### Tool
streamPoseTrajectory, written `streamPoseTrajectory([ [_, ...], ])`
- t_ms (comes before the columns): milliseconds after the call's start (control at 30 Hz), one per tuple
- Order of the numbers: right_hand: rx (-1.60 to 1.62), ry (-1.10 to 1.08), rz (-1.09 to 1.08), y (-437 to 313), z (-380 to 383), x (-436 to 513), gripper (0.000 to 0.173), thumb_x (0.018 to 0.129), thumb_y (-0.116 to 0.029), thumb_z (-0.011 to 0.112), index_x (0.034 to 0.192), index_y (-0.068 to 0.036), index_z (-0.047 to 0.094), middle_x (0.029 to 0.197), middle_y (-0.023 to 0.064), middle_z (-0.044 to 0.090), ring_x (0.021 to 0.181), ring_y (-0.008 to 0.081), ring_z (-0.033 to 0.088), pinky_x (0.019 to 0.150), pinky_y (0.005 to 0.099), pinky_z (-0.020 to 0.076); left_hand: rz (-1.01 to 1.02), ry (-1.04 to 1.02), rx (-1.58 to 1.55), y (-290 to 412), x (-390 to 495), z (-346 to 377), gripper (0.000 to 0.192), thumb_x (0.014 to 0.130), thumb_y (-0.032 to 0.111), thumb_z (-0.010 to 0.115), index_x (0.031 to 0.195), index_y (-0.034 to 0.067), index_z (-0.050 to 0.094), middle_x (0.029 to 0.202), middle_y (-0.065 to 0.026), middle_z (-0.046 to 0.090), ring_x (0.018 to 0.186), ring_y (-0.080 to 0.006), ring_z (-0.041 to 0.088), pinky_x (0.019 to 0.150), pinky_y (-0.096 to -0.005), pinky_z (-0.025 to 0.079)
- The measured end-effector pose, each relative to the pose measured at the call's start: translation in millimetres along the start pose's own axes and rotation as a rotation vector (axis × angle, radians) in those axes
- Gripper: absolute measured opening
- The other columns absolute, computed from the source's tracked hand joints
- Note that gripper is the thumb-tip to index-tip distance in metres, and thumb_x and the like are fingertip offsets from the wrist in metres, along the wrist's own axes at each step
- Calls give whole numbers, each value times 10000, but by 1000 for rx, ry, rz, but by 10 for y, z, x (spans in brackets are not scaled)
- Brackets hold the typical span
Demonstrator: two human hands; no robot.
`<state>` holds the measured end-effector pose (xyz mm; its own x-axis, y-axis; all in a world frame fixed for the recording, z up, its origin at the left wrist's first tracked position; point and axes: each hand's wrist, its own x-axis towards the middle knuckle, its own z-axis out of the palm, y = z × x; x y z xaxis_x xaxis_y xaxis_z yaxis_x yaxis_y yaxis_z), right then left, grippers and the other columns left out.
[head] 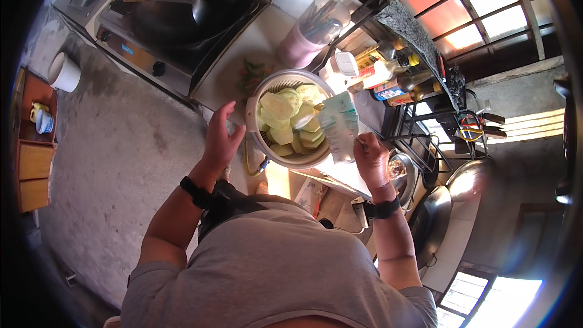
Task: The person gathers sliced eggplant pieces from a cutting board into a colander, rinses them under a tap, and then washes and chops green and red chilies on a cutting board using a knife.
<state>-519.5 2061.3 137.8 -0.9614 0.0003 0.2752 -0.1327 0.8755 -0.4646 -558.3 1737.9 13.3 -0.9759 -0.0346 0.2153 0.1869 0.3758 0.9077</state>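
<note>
A round plastic colander basket (252, 114) stands on the counter before me, filled with several pale green slices of a vegetable (278, 109). My right hand (371, 159) grips the edge of a printed plastic packet (339, 125), which hangs over the basket's right side. Whether the packet is open cannot be told. To the left of the basket, my left hand (223, 134) is held up with its thumb and fingers apart and nothing in it. Red and green chili peppers (252, 76) lie on the counter behind the basket.
A black wok (182, 23) with a ladle (198, 9) sits on the gas stove (136, 61) at the back left. A pink utensil holder (300, 45) and several sauce bottles (391, 89) stand behind. At right are a metal bowl (412, 175) and a knife rack (483, 130).
</note>
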Motion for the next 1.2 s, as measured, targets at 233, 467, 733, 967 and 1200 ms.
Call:
streamPoseTrajectory([
  [233, 64, -37, 43, -33, 29, -84, 59, 816, -19, 627, 846, -54, 590, 729, 171, 629, 654, 331, 643, 572, 349, 503, -16, -31, -2, -7, -18, -11, 578, 789, 56, 668, 1314, 23, 427, 1206, -183, 525, 1110, -310, 517, 958, -394, 416],
  [467, 189, 62, 155, 129, 187, -357, 92, 838, -47, 657, 890, -40, 581, 682, 103, 628, 602, 149, 620, 562, 283, 488, 1, -70, -19, -17, 6, 28, 612, 801, 67, 669, 1354, 108, 409, 1249, -121, 503, 1112, -250, 499, 916, -398, 422],
  [733, 952, 310, 313, 354, 319, -678, 114, 899, -116, 646, 946, -78, 550, 833, -37, 568, 766, 54, 487, 731, 216, 399, 7, -110, 9, 0, 18, -10, 603, 778, 13, 678, 1326, 34, 428, 1206, -160, 520, 1099, -268, 518, 946, -362, 427],
  [967, 1532, 557, 315, 392, 352, -463, 42, 935, -43, 539, 959, -69, 517, 930, 18, 574, 863, 102, 526, 787, 273, 443, 5, -163, 151, 243, 101, -169, 631, 790, 18, 666, 1359, 61, 396, 1234, -153, 512, 1107, -268, 512, 930, -385, 427],
  [1200, 1907, 779, 117, 1064, 535, 52, 211, 860, 79, 557, 968, -101, 539, 952, 33, 598, 869, 150, 575, 762, 301, 489, -27, -158, 196, 376, 72, -285, 662, 793, 58, 658, 1387, 96, 369, 1271, -151, 496, 1092, -256, 512, 895, -410, 432],
])
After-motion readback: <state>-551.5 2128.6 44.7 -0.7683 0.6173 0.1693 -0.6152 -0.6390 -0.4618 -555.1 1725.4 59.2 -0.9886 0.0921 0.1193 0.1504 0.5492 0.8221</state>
